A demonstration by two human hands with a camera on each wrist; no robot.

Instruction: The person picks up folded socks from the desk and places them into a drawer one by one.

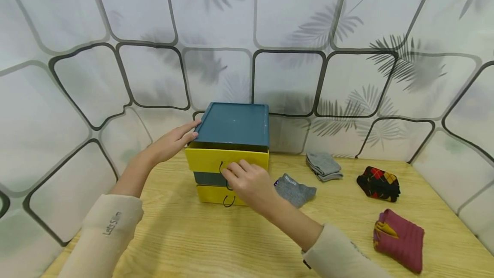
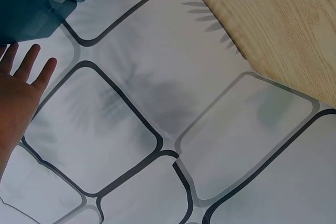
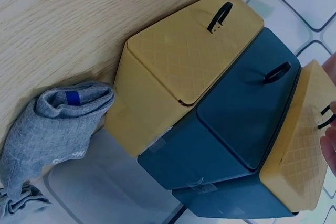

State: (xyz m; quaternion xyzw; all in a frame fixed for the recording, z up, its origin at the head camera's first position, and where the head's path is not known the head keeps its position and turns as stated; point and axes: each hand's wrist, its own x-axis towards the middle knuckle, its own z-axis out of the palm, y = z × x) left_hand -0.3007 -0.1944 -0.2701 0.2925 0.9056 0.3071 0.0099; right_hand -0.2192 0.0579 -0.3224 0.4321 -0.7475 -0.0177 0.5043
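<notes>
A small drawer cabinet with a blue top [image 1: 236, 123] stands on the table against the wall. Its yellow top drawer [image 1: 206, 161] is pulled slightly out, leaving a dark gap under the lid. My right hand [image 1: 248, 183] pinches the black loop handle [image 3: 328, 123] of that drawer. Below are a blue middle drawer [image 3: 244, 103] and a yellow bottom drawer [image 3: 184, 51], both closed, each with a black loop. My left hand [image 1: 170, 143] rests its straight fingers along the left edge of the cabinet top; the left wrist view catches only part of this hand.
A grey sock [image 1: 295, 191] lies right of the cabinet, with folded grey socks [image 1: 323, 167] behind it. Farther right are black argyle socks [image 1: 379, 183] and a folded magenta sock [image 1: 403, 241]. A patterned curtain [image 1: 285, 80] surrounds the wooden table [image 1: 185, 239].
</notes>
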